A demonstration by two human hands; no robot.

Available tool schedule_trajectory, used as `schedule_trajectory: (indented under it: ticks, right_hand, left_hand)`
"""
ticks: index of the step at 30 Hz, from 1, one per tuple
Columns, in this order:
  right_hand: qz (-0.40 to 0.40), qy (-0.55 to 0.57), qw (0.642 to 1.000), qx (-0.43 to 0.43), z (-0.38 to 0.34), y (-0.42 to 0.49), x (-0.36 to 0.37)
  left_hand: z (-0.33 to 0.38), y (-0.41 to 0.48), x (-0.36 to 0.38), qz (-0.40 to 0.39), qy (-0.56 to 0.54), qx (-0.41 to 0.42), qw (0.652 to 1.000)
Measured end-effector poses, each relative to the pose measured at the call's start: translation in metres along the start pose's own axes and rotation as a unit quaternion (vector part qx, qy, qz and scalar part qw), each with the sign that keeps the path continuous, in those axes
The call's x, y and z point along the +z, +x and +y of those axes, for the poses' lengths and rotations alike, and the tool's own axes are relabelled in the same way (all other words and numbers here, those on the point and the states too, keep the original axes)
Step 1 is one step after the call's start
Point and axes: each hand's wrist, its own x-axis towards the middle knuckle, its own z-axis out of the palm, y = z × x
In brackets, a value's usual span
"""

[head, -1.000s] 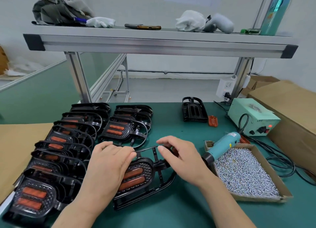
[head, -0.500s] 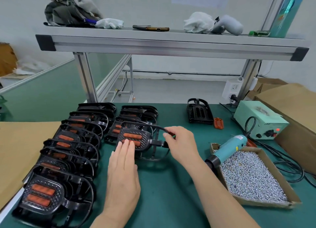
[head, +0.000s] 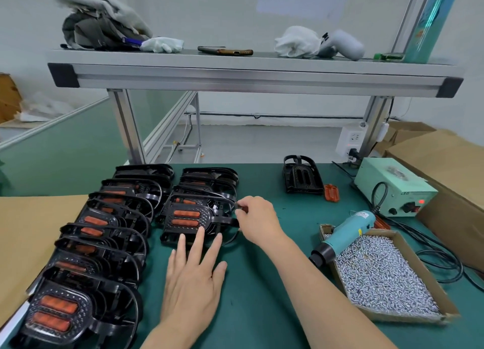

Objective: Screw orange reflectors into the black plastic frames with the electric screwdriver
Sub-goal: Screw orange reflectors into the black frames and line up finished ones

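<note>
Hands are both set at the black frame (head: 170,234) at the near end of the R row (head: 209,181) on the tabletop (head: 262,283), w/ two orange reflectors (head: 186,218) seated in it. Its side strap (head: 225,220) is pinched by the R hand (head: 258,221); the L hand (head: 193,278) is laid flat, fingers straight & spread, tips touching the frame's near edge. To the R, the electric screwdriver (head: 348,233) is propped on the rim of a cardboard box (head: 406,315) of screws (head: 379,278).

On the green bench (head: 248,296) our right grip (head: 258,223) pinches a black frame (head: 169,231) holding orange reflectors (head: 186,214); our left grip (head: 192,283) lies flat, fingertips touching its near edge, and the electric screwdriver (head: 348,233) rests on the screw box (head: 392,316) at right
</note>
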Motion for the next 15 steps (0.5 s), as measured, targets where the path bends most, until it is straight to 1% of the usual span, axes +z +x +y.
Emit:
schedule_trajectory:
  ticks: [3,5,6,11,13,15]
  right_hand:
    - [0.04,-0.044,0.998,0.004,0.007,0.01,-0.022]
    - [0.07,-0.077,0.994,0.022,0.016,0.027,-0.042]
    - [0.07,-0.096,0.992,0.038,0.022,0.037,-0.052]
    - [-0.007,-0.206,0.966,0.154,0.059,0.073,-0.078]
    - [-0.027,-0.225,0.958,0.177,0.073,0.08,-0.083]
    - [-0.042,-0.235,0.954,0.183,0.084,0.084,-0.086]
  left_hand:
    - [0.0,0.001,0.001,0.002,0.01,-0.011,1.0]
    - [0.001,0.003,0.0,0.007,0.015,-0.013,1.0]
    - [0.002,0.003,0.0,0.011,0.011,-0.011,1.0]
    - [0.002,0.002,-0.003,0.026,0.002,0.008,1.0]
    - [0.002,0.002,-0.003,0.028,-0.005,0.012,1.0]
    - [0.001,0.003,-0.002,0.025,0.002,0.014,1.0]
